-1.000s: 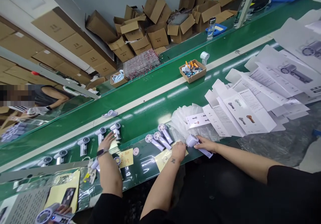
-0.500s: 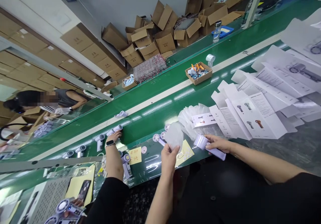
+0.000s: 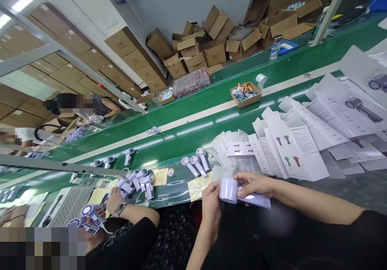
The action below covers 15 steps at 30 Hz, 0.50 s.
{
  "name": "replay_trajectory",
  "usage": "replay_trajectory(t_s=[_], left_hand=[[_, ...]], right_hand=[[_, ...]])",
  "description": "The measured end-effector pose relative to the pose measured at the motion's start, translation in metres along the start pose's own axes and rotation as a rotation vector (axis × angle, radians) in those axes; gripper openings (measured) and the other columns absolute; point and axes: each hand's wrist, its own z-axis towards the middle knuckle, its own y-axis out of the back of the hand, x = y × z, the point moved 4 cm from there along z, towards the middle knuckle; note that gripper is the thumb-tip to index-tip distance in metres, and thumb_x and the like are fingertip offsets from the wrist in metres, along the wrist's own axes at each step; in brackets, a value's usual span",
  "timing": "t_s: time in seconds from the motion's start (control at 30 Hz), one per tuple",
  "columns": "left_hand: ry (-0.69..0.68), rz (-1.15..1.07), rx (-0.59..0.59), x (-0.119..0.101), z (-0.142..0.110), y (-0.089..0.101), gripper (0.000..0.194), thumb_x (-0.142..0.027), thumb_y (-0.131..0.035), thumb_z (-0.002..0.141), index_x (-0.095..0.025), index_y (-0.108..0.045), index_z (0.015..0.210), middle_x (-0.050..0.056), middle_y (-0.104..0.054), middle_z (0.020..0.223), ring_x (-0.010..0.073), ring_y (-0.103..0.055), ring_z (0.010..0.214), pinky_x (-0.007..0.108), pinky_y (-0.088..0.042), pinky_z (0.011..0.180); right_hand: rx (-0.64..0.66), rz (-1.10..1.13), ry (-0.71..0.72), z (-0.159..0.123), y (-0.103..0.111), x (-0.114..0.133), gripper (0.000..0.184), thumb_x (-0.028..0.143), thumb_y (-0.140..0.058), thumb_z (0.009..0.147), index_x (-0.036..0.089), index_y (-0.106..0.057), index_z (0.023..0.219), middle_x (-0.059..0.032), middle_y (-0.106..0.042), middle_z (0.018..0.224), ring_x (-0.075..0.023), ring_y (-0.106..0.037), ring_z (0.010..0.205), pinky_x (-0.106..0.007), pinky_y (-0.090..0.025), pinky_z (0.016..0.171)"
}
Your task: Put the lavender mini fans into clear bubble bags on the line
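My right hand (image 3: 255, 184) is closed around the handle of a lilac handheld fan (image 3: 229, 190). The fan's round head points left, its handle runs right. My left hand (image 3: 211, 201) is closed beside the fan head, holding a translucent white plastic bag (image 3: 218, 174), partly hidden behind the head. Whether the head is inside the bag I cannot tell. Just beyond, three lilac fans (image 3: 198, 166) lie side by side near a yellow note (image 3: 196, 187). A pile of translucent bags (image 3: 225, 141) sits past my hands, with a printed card (image 3: 238, 149) on it.
Folded printed leaflets (image 3: 298, 153) spread out on the right. A green conveyor (image 3: 193, 135) crosses ahead, carrying a small tool box (image 3: 246, 96). At left, a co-worker's hand (image 3: 116, 203) is near a cluster of fans (image 3: 140, 179). Cardboard boxes (image 3: 214, 52) stand behind.
My two hands came together, bringing the bag to the fan head. The fan moved left and lower. The co-worker's arm drew back from the conveyor toward the near left.
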Motion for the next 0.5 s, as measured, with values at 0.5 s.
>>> replay_trajectory(t_s=[0.5], left_hand=[[-1.153,1.009,-0.010,-0.027,-0.078,-0.033,0.021,-0.002,-0.046,0.080,-0.016,-0.060,0.088,0.006,-0.055,0.075,0.0172,-0.047,0.073,0.030,-0.041,0.065]], right_hand=[[-0.225,0.064,0.031,-0.030,0.008,-0.017,0.057,0.023,-0.072,0.066,0.025,-0.043,0.115,-0.0060,-0.051,0.116,-0.0143,-0.061,0.071,-0.027,-0.053,0.052]])
